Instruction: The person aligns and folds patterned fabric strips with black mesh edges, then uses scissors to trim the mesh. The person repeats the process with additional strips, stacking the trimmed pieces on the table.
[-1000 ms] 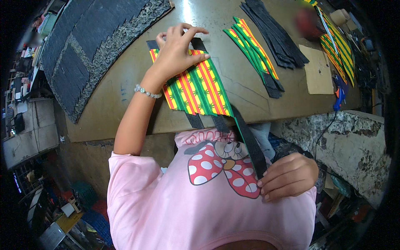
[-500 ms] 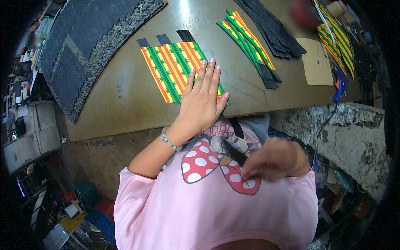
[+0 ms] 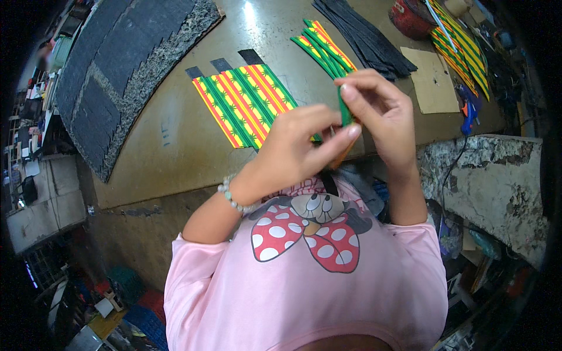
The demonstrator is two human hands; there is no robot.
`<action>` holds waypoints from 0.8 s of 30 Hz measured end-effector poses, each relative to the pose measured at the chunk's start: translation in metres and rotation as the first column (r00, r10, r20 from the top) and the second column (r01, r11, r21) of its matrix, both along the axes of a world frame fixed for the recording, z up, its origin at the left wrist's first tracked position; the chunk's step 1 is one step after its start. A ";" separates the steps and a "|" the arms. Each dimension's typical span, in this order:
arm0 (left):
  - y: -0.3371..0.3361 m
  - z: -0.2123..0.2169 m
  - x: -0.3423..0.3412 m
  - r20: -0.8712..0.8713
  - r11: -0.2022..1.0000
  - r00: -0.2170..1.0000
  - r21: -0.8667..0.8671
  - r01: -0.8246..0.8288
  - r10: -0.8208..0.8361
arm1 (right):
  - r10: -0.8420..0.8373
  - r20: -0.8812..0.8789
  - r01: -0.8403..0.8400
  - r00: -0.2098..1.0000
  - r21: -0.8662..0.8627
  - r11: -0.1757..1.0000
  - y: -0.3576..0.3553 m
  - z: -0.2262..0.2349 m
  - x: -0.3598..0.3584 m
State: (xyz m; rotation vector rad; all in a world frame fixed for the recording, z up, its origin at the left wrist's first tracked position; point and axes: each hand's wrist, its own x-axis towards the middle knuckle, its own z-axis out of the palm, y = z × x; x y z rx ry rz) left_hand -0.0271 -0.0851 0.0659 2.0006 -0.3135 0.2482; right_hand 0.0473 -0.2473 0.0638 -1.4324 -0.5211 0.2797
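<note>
My right hand [image 3: 383, 117] pinches a narrow green and orange strip [image 3: 345, 108] between thumb and fingers, above the table's near edge. My left hand [image 3: 301, 137] is at the strip's lower part, its thumb across it and its fingers curled and smeared by motion. Left of my hands lies a flat panel [image 3: 237, 108] of side-by-side green, yellow and red strips with a leaf pattern, black tabs sticking out at its far end. My left hand covers the panel's near right corner. Beyond my right hand lies a small bundle of similar strips [image 3: 325, 50].
The brown table [image 3: 158, 152] holds a dark slab [image 3: 99, 88] at left and black strips [image 3: 369, 41] at the back. At right are a cardboard piece [image 3: 430, 82], a blue glue gun [image 3: 468, 117] with a hanging cord, striped strips [image 3: 462, 58] and a red container [image 3: 410, 17].
My left hand has lifted off the striped panel and moved right. My right hand has risen from my chest to above the table edge, and both hands now meet at a strip.
</note>
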 end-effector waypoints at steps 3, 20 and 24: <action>0.001 0.011 0.028 -0.266 0.954 0.963 -0.278 -0.114 0.037 | 0.019 -0.313 0.060 0.949 0.240 0.969 0.003 -0.006 -0.004; 0.135 -0.069 0.035 0.159 0.589 0.920 0.726 -0.355 0.358 | -0.065 0.631 0.527 0.773 -0.583 0.619 0.038 -0.044 0.039; 0.141 -0.072 0.042 0.273 0.658 0.935 0.664 -0.354 0.227 | 0.152 0.531 0.239 0.834 -0.595 0.767 0.099 -0.057 0.039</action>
